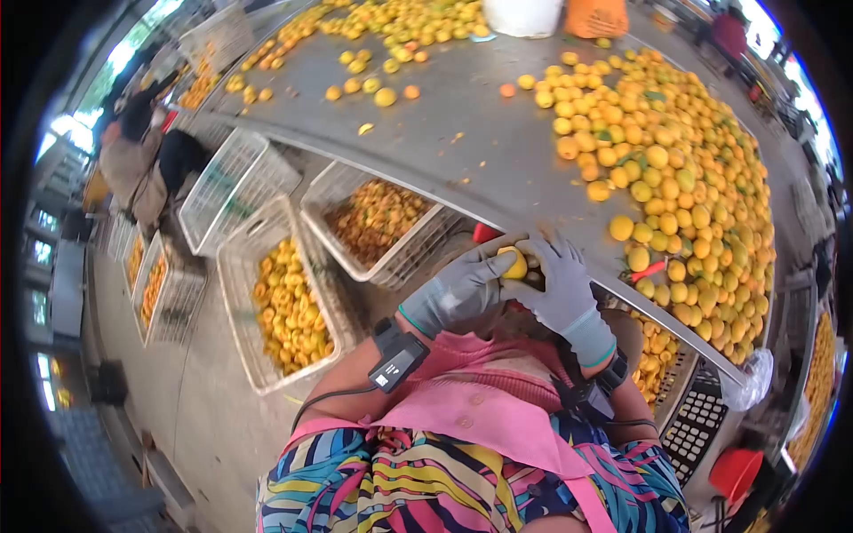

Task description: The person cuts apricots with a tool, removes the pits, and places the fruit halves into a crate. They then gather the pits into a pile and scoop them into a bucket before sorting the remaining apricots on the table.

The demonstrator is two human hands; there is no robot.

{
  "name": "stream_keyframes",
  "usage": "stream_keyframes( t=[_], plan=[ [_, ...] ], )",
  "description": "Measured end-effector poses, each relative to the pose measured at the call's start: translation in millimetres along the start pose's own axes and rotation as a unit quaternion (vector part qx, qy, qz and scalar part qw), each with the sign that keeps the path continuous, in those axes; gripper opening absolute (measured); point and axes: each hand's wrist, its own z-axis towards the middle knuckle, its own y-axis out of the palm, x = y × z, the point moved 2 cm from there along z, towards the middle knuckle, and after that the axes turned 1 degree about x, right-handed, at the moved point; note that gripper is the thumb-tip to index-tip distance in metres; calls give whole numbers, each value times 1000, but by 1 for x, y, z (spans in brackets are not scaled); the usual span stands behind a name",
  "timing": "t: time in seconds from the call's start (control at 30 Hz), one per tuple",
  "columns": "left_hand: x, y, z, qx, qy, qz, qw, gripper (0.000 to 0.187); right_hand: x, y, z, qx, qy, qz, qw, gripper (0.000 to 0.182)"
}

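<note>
Stretching across the far half of the scene is a long grey sorting table (462, 151), and a broad heap of yellow-orange fruit (684, 178) is covering its right side, while a thinner scatter of fruit (382, 35) is lying along its far left edge. Below the table's near edge, white plastic crates are standing on the floor: one on the left is holding yellow fruit (284, 306), one right under the edge is holding darker orange fruit (378, 218), and an empty crate (235, 182) is tilting beside them. Further left, a person in dark clothes (142, 133) is bending near more crates. On the near right, a black perforated crate (697, 422) is sitting beside a red bucket (736, 471).

Both of the wearer's hands are wearing grey gloves and are meeting just in front of the table's near edge. The left hand (458, 293) is curling its fingers around a single yellow fruit (514, 263) from the left, and the right hand (558, 280) is gripping the same fruit from the right, fingers spreading over its top. A small black device (397, 357) is strapped on the left forearm, with a cable trailing from it.
</note>
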Motion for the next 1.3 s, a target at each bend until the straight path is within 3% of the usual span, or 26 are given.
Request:
stream_keyframes(
  t=[0.03,0.13,0.17,0.3,0.37,0.4,0.43,0.47,0.5,0.53,0.63,0.7,0.77,0.8,0.83,0.93,1.07,1.13,1.23,1.27,1.3],
  plan=[
    [0,-10,-12,9,10,-2,1000,47,-4,7,-3,-16,-7,2,1000,57],
    [18,-30,-54,162,10,91,983,47,-6,21,-6,-31,-44,55,997,55],
    [24,-35,-69,161,9,89,983,47,-8,23,-7,-32,-42,54,997,55],
    [46,-53,-123,313,96,262,908,41,-12,24,-13,-50,-46,72,995,50],
    [61,-74,-155,396,106,467,784,40,-13,28,-17,-53,-31,77,995,49],
    [67,-102,-173,397,166,508,747,42,-11,33,-18,-62,-52,65,995,47],
    [78,-108,-187,422,164,450,770,43,-8,35,-21,-67,-63,47,995,45],
    [95,-122,-209,508,98,491,701,44,-5,35,-23,-73,-47,60,994,43],
    [116,-190,-249,525,154,544,637,52,-4,35,-24,-78,-27,76,994,42],
    [144,-245,-288,564,118,705,414,58,-4,30,-24,-77,-4,62,995,42],
    [175,-207,-285,618,130,634,446,59,10,24,-26,-18,5,32,999,42],
    [177,-165,-253,608,27,711,353,56,20,7,-25,7,48,18,999,43],
    [173,-156,-225,565,188,570,566,51,35,-10,-20,-30,165,-17,986,42],
    [170,-148,-203,551,194,499,641,48,45,-13,-23,55,178,-58,981,41],
    [163,-141,-181,543,192,503,645,48,58,-15,-25,61,185,-61,979,41],
    [148,-141,-111,410,176,489,749,43,96,-40,-33,122,286,-40,950,43],
    [113,-91,-9,378,161,497,764,40,140,-58,-37,179,315,-74,929,45],
    [104,-82,35,327,118,491,799,39,160,-74,-35,164,350,-88,918,49],
    [97,-69,81,261,75,516,812,38,187,-99,-35,192,324,-94,921,52],
    [108,-97,87,231,30,529,816,38,193,-116,-38,156,327,-82,929,54],
    [114,-83,90,233,34,530,815,38,196,-139,-41,118,327,-68,935,55]
  ],
)
